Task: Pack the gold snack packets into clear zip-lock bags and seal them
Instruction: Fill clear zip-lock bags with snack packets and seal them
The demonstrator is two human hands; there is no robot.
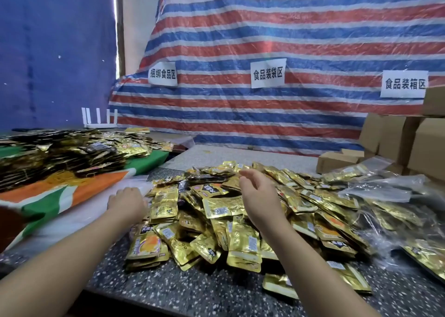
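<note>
Neither grip holds anything: the left hand lies curled at the left edge of the packets heaped on the counter, the right hand hovers slack above them. Filled bags lie right.

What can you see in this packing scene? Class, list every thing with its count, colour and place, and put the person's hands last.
Snack packets: one large loose heap, gold, centre of the speckled table.
Second packet heap: one, gold and dark, far left on the cloth.
Cloth: one, orange, green and white, left side.
Filled clear bags: several, exact count unclear, right of the heap.
Cardboard boxes: several, brown, far right.
Tarpaulin: one, red, blue and white stripes, behind the table.
Paper signs: three, white, on the tarpaulin.
Router: one, white, back left.
Left hand: at the heap's left edge, grip unclear.
Right hand: above the heap, fingers relaxed, holding nothing.
</note>
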